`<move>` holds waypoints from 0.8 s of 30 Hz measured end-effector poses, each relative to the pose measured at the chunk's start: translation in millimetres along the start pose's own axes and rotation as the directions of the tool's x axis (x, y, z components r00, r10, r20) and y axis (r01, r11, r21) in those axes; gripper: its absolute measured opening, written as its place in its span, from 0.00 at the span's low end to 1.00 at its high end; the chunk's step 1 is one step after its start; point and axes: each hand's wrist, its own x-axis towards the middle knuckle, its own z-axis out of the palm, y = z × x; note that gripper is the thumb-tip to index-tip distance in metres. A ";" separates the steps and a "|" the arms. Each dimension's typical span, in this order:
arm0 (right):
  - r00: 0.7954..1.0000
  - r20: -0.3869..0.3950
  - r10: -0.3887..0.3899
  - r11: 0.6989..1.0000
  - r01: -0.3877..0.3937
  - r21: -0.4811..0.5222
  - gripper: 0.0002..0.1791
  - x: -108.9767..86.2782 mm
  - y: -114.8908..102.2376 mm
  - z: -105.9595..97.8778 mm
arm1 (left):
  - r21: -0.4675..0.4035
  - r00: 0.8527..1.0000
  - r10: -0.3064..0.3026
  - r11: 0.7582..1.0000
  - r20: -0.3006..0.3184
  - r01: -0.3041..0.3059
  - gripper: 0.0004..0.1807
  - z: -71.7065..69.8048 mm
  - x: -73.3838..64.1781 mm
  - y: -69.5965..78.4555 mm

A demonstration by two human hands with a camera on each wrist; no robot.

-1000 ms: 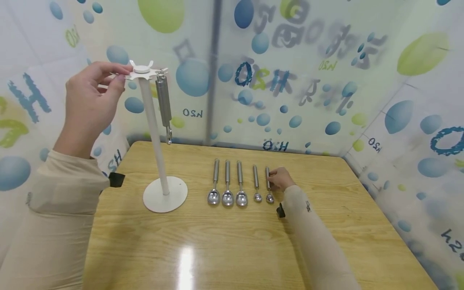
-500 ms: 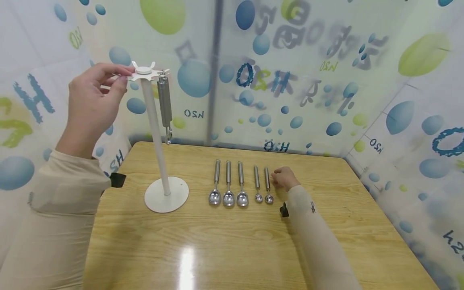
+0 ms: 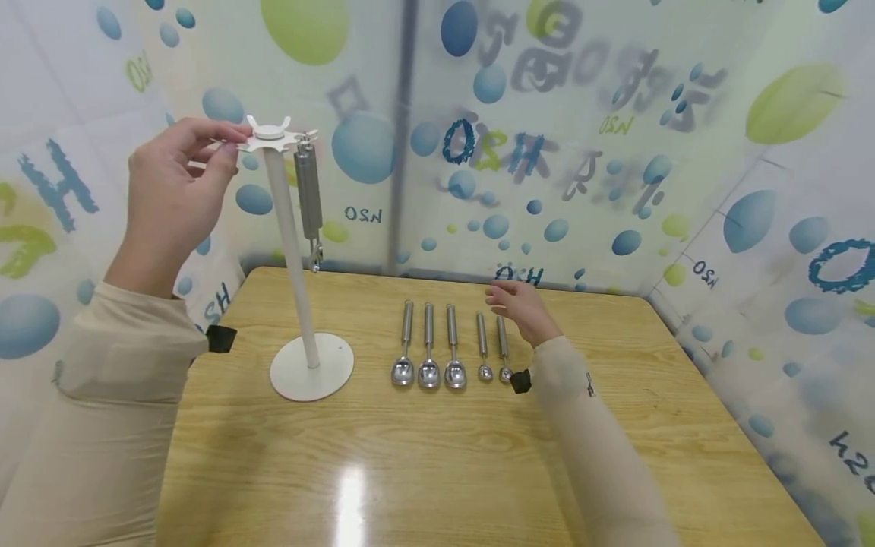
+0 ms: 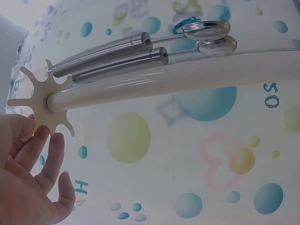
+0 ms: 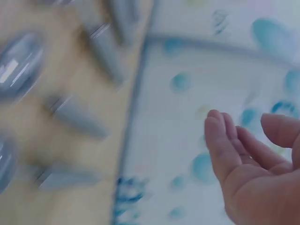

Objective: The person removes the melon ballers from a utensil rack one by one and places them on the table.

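Note:
My left hand (image 3: pixel 171 178) pinches one arm of the hooked top plate (image 3: pixel 270 140) on a white upright stand (image 3: pixel 290 228). From that plate hang metal scoops (image 3: pixel 310 190); the left wrist view shows two of them side by side, bowls away from the plate. On the table lie three larger scoops, one being the rightmost large scoop (image 3: pixel 452 330), and two small scoops, the left small scoop (image 3: pixel 481 334) and the right small scoop (image 3: pixel 502 334). Just off the table, my right hand (image 3: pixel 522 308) is beside the right small scoop, fingers extended and holding nothing.
The stand's round white base (image 3: pixel 290 376) rests on the left of the wooden table (image 3: pixel 437 471). Behind the table's far edge rises a patterned curtain wall (image 3: pixel 581 190), with more patterned walls on both sides.
My right hand has let go of the right small scoop, which now lies straighter beside its neighbour, then risen up and to the left. My left hand keeps its pinch on the plate.

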 end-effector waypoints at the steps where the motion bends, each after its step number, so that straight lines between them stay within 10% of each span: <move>1: 1.000 0.009 -0.030 0.999 0.030 0.014 0.27 -0.8 -9.3 7.7 | 0.003 1.000 -0.003 1.000 0.001 0.003 0.15 0.0 -0.2 0.3; 9: 0.956 0.100 -0.275 0.962 0.273 0.026 0.23 -10.2 -86.6 79.8 | -0.026 1.000 -0.020 0.999 0.014 0.021 0.14 -1.1 0.0 0.9; 24: 0.755 0.167 -0.634 0.741 0.655 -0.149 0.18 -37.1 -165.9 188.1 | -0.243 0.994 -0.083 0.965 0.068 0.097 0.13 -3.1 1.4 2.9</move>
